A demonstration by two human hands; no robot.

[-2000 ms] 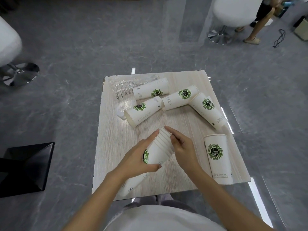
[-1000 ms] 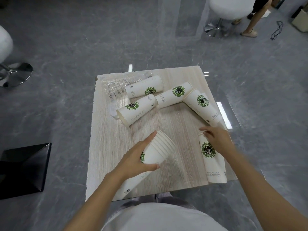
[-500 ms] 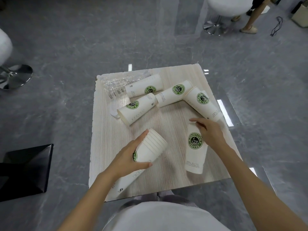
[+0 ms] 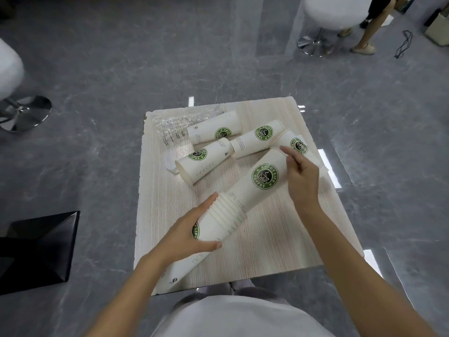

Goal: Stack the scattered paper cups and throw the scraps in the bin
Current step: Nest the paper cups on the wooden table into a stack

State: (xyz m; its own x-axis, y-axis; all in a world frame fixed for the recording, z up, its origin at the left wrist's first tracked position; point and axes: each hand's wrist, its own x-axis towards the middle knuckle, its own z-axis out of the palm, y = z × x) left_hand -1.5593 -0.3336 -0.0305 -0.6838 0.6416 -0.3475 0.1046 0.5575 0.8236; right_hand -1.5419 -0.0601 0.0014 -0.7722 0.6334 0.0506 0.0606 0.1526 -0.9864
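- Off the bench (image 4: 279,242), on the floor at 9 o'clock, sits a black box (image 4: 41,246); whether it is the bin I cannot tell.
- A crumpled plastic wrapper (image 4: 175,125) lies at the 11 o'clock corner, and a small white scrap (image 4: 169,164) lies just beside the nearest loose cup. Both look like the scraps to be binned, and neither is being handled.
- The left hand (image 4: 187,233) grasps the stack (image 4: 226,215) at 7 o'clock, fingers over the top and thumb underneath. The stack lies tilted, its ringed mouth pointing to 1 o'clock.
- 4 loose cups (image 4: 204,161) lie on their sides from 11 to 1 o'clock, some touching one another.
- The held cup (image 4: 263,176) has its base just inside the stack's mouth, most of its body showing.
- The right hand (image 4: 302,178) grips that cup near its rim, fingertips on the rim edge.
- Step in hand: nesting this cup, so stacking looks roughly half done.
- Next move, as I judge it: push the cup straight along the stack's axis until the rims meet while the left hand braces, then reach to 12 o'clock for another cup. A skewed push could crease the paper.
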